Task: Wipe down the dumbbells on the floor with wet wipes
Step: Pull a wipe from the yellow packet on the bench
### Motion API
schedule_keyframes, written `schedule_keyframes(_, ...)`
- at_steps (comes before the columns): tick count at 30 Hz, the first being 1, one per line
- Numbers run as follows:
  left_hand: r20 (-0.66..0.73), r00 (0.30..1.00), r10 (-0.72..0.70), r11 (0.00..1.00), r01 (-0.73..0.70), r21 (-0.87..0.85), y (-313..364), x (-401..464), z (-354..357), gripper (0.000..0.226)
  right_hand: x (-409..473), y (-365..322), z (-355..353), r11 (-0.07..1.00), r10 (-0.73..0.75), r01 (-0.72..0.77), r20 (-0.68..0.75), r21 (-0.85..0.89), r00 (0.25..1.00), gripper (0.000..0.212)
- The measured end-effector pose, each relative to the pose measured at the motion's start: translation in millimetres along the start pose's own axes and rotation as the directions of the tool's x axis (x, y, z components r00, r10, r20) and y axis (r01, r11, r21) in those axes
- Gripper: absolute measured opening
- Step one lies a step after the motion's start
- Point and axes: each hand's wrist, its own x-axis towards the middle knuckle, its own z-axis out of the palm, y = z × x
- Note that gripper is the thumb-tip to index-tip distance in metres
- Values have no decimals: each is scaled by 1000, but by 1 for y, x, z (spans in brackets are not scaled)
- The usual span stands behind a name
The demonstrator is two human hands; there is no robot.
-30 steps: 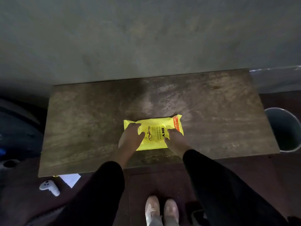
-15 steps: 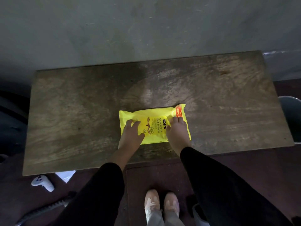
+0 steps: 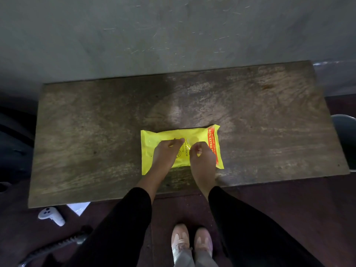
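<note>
Wipes pack [image 3: 163,136]: yellow, flat on the wooden table [image 3: 269,122], near its front edge | your left hand [image 3: 165,153]: on the pack, fingers curled, pinching at its top face | your right hand [image 3: 202,157]: beside the left, also on the pack, fingertips bunched; grip unclear | dumbbells: out of view

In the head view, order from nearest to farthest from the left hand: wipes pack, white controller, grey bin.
1. Wipes pack: under the left hand, on the table.
2. White controller: floor, lower left.
3. Grey bin: far right edge.
</note>
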Motion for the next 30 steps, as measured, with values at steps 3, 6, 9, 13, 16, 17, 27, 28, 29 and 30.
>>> schedule_keyframes(3, 34, 998, -52, 991, 56, -120, 8, -3, 3, 35, -4, -1, -4, 996, -1, -5, 72, 95, 997, 10)
schedule_keyframes(6, 61, 993, -103, 973, 113, -199, 11, -2, 3, 19, -3, -1, -6, 987, -8, -14, 137, 163, 991, 11)
schedule_keyframes(9, -7, 986, -166, 958, 159, -239, 10, 2, 2, 20, -2, 3, -8, 984, -3, -26, 168, 174, 986, 17)
schedule_keyframes(13, -79, 975, -208, 954, 184, -237, 7, 6, -1, 21, 1, 16, -5, 991, -81, 92, 114, -97, 990, 23)
schedule_keyframes(16, -120, 967, -225, 942, 185, -279, 3, 4, -6, 23, 7, 27, -2, 940, -127, 181, 194, -290, 973, 33)
schedule_keyframes(17, -140, 964, -228, 943, 182, -280, 0, 4, -7, 24, 8, 30, -2, 916, -140, 215, 233, -340, 962, 36)
schedule_keyframes(27, -271, 914, -303, 932, 225, -283, -25, 24, -39, 25, 13, 44, -2, 805, -199, 332, 305, -491, 932, 41)
schedule_keyframes(28, -261, 915, -308, 933, 237, -272, -26, 24, -39, 25, 13, 41, -2, 792, -176, 325, 317, -517, 932, 41)
schedule_keyframes(29, -253, 915, -314, 932, 245, -268, -27, 23, -37, 24, 14, 37, -2, 774, -163, 316, 309, -549, 937, 41)
schedule_keyframes(30, -249, 917, -313, 931, 244, -272, -27, 22, -36, 22, 14, 33, -2, 761, -169, 306, 281, -572, 945, 40)
